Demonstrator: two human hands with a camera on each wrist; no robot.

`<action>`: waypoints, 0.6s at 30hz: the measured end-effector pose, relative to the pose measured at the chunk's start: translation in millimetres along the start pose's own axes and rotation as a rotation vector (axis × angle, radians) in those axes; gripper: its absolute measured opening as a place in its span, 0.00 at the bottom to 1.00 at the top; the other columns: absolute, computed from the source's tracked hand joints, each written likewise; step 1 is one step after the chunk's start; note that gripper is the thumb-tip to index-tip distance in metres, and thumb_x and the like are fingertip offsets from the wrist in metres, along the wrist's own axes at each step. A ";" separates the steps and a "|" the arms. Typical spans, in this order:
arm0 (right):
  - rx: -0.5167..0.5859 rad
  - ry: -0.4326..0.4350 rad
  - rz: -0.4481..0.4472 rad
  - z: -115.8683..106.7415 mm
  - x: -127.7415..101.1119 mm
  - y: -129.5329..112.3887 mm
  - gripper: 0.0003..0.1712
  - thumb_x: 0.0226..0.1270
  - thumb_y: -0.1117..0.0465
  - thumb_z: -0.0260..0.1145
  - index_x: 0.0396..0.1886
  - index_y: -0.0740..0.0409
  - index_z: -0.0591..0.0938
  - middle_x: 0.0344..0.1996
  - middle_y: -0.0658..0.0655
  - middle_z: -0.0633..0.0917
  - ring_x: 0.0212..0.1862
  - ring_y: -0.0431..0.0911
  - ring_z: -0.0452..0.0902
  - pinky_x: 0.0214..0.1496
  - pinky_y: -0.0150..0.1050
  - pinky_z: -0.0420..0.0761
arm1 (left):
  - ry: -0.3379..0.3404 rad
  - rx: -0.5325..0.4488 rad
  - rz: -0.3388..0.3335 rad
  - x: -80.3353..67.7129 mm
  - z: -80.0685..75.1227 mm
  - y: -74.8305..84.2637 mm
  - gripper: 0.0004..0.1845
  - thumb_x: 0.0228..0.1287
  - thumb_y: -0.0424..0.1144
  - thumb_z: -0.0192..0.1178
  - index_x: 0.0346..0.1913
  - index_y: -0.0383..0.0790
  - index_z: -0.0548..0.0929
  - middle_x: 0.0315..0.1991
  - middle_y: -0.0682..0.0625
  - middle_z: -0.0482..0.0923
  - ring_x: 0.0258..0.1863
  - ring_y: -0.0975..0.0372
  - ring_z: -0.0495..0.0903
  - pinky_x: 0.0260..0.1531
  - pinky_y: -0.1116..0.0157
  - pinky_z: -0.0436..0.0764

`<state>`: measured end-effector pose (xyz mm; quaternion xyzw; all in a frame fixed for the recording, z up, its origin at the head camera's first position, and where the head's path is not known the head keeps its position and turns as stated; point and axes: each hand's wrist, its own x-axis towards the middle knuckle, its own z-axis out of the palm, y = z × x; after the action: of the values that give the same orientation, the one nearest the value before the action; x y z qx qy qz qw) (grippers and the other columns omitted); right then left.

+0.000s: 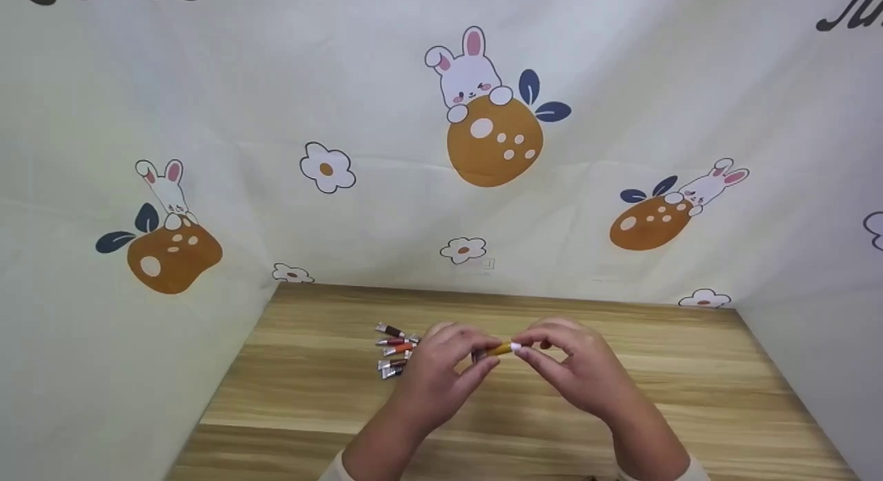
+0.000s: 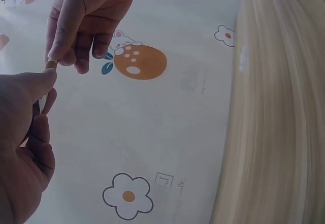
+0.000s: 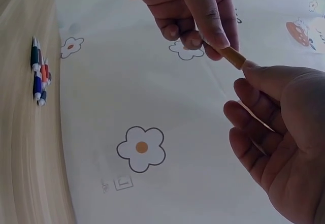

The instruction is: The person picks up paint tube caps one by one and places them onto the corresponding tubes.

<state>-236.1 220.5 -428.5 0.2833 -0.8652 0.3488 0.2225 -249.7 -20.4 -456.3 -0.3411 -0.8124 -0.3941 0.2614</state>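
Observation:
Between both hands is a small ochre-yellow paint tube (image 1: pixel 501 349) with a white cap (image 1: pixel 516 347). My left hand (image 1: pixel 438 377) grips the tube's body between thumb and fingers. At the cap end, my right hand (image 1: pixel 583 364) pinches with thumb and forefinger. In the right wrist view, a short stretch of the ochre tube (image 3: pixel 233 58) shows between the two hands. The left wrist view has most of it hidden behind the thumb and fingers. Both hands are over the middle of the wooden table (image 1: pixel 310 398).
Several more paint tubes (image 1: pixel 398 350), among them an orange one, lie on the table left of my left hand, which partly covers them. A pale cloth (image 1: pixel 386 226) printed with rabbits, oranges and flowers rises along the table's back and sides.

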 end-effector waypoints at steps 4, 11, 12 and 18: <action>0.000 -0.026 0.038 0.8 1.5 4.5 0.05 0.73 0.55 0.75 0.44 0.39 0.92 0.42 0.38 0.91 0.42 0.35 0.84 0.38 0.32 0.85 | -0.033 0.000 -0.039 -0.1 0.5 -2.3 0.10 0.69 0.45 0.74 0.51 0.54 0.91 0.46 0.65 0.89 0.48 0.70 0.83 0.52 0.64 0.83; 0.009 -0.103 0.071 0.5 3.1 20.2 0.04 0.72 0.52 0.76 0.44 0.37 0.92 0.43 0.37 0.91 0.44 0.35 0.84 0.46 0.35 0.86 | -0.069 -0.010 -0.071 -1.0 5.7 -10.9 0.11 0.67 0.42 0.75 0.50 0.53 0.92 0.47 0.63 0.90 0.49 0.68 0.85 0.55 0.62 0.84; 0.011 -0.109 0.088 -0.5 3.1 23.0 0.05 0.72 0.51 0.76 0.45 0.37 0.92 0.43 0.37 0.91 0.45 0.34 0.85 0.47 0.35 0.86 | -0.080 -0.010 -0.078 -1.2 6.7 -12.3 0.10 0.67 0.42 0.75 0.50 0.53 0.92 0.47 0.63 0.90 0.49 0.68 0.85 0.55 0.62 0.84; -0.001 -0.027 0.285 -11.2 4.7 42.0 0.08 0.75 0.48 0.73 0.49 0.38 0.91 0.46 0.39 0.91 0.46 0.37 0.83 0.49 0.36 0.83 | -0.234 -0.024 -0.181 -2.3 12.7 -21.0 0.09 0.68 0.43 0.75 0.49 0.56 0.91 0.46 0.65 0.89 0.47 0.70 0.84 0.56 0.61 0.83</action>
<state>-264.5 252.2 -438.4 0.1623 -0.8998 0.3724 0.1593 -266.1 -20.4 -474.6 -0.3132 -0.8600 -0.3833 0.1242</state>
